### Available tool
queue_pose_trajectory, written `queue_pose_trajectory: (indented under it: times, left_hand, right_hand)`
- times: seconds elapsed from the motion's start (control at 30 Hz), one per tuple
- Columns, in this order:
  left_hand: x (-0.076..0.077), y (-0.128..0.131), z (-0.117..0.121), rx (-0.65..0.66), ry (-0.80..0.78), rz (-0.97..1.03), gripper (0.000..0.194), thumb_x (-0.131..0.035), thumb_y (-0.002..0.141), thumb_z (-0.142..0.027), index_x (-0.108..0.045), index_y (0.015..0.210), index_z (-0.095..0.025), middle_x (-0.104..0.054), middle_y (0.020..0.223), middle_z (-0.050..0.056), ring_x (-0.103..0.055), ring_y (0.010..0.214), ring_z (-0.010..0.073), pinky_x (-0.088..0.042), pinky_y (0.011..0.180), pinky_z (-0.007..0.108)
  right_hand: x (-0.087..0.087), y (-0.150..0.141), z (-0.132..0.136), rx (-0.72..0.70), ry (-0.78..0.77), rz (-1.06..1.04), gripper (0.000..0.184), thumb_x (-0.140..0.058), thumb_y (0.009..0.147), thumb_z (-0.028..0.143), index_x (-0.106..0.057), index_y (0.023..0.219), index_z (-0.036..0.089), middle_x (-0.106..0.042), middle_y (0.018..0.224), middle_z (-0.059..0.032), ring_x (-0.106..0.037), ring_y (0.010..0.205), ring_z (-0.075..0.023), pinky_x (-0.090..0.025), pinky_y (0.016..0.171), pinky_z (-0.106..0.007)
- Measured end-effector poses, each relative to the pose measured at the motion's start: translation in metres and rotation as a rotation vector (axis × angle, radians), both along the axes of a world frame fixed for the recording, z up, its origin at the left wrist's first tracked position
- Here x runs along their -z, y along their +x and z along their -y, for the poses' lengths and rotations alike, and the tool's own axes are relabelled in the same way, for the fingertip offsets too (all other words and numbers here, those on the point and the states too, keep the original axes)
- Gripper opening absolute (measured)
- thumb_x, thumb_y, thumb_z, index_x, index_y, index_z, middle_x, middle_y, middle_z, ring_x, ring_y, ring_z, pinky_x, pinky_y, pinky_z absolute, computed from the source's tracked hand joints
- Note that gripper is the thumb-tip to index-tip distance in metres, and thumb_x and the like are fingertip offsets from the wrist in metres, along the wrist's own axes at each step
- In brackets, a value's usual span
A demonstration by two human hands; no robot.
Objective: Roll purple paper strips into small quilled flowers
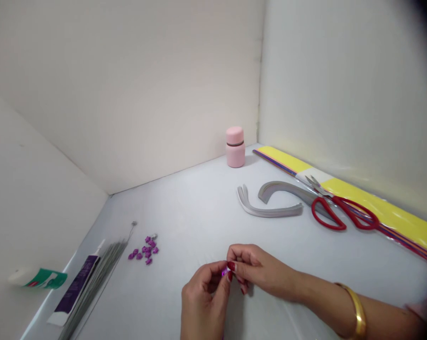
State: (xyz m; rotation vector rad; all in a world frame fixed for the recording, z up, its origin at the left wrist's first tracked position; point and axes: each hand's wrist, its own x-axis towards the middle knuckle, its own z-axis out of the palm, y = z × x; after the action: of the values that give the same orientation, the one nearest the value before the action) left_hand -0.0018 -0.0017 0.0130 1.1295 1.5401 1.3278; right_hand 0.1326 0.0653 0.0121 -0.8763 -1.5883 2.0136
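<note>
Pinched between the thumb and forefinger of my left hand is a small shiny purple paper piece, mostly covered by the fingers. My right hand meets it from the other side, thumb and forefinger closed at the same piece. Both hands are just above the white table, fingertips touching. To their left lies a loose cluster of small purple folded paper stars, with a silvery bit at its top edge.
Left are a bundle of thin grey wires, a purple-and-white tube and a green-and-white tube. A pink jar stands behind. Right lie grey strips, a curved grey band, red-handled scissors and a yellow pack.
</note>
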Motion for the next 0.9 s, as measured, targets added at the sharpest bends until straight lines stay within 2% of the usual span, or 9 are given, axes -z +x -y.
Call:
queue_pose_trajectory:
  times: [0.13, 0.23, 0.43, 0.67, 0.9]
  left_hand:
    - [0.005, 0.0, -0.003, 0.001, -0.079, 0.168, 0.016, -0.069, 0.067, -0.028, -0.071, 0.077, -0.015, -0.073, 0.072, 0.008, -0.065, 0.066, 0.0201, -0.05, 0.064, 0.027]
    - [0.008, -0.001, -0.006, -0.013, -0.139, 0.351, 0.017, -0.073, 0.064, -0.026, -0.07, 0.075, -0.014, -0.073, 0.071, 0.007, -0.065, 0.066, 0.0181, -0.049, 0.065, 0.026]
    - [0.004, -0.005, -0.011, -0.045, -0.287, 0.625, 0.024, -0.083, 0.048, -0.019, -0.07, 0.066, -0.01, -0.07, 0.054, 0.003, -0.059, 0.049, 0.0085, -0.045, 0.053, 0.018]
    - [0.001, -0.005, -0.01, -0.07, -0.29, 0.675, 0.028, -0.084, 0.045, -0.022, -0.069, 0.066, -0.011, -0.069, 0.051, 0.002, -0.057, 0.044, 0.0074, -0.042, 0.049, 0.017]
    - [0.003, -0.005, -0.01, -0.064, -0.252, 0.609, 0.032, -0.08, 0.054, -0.024, -0.069, 0.081, -0.011, -0.066, 0.053, 0.0, -0.057, 0.05, 0.0085, -0.043, 0.054, 0.018]
  right_hand:
    - [-0.001, 0.002, 0.001, -0.002, 0.058, -0.004, 0.021, -0.051, 0.081, 0.035, -0.047, 0.071, 0.017, -0.046, 0.054, 0.0053, -0.045, 0.047, -0.0079, -0.034, 0.047, -0.019]
    - [-0.002, 0.004, 0.001, -0.017, 0.16, 0.029, 0.019, -0.049, 0.084, 0.032, -0.048, 0.073, 0.017, -0.047, 0.055, 0.0046, -0.044, 0.05, -0.0084, -0.033, 0.048, -0.019]
    - [-0.004, 0.005, 0.0, -0.043, 0.353, 0.072, 0.017, -0.047, 0.085, 0.026, -0.05, 0.071, 0.016, -0.053, 0.062, 0.0016, -0.046, 0.055, -0.0091, -0.035, 0.052, -0.019]
    - [-0.002, 0.004, 0.0, -0.063, 0.32, 0.045, 0.016, -0.045, 0.086, 0.026, -0.049, 0.074, 0.016, -0.058, 0.068, -0.0006, -0.047, 0.056, -0.0092, -0.038, 0.053, -0.02]
    - [-0.001, 0.004, -0.001, -0.062, 0.292, 0.033, 0.015, -0.044, 0.086, 0.025, -0.049, 0.074, 0.016, -0.059, 0.071, -0.0018, -0.047, 0.056, -0.009, -0.039, 0.054, -0.02]
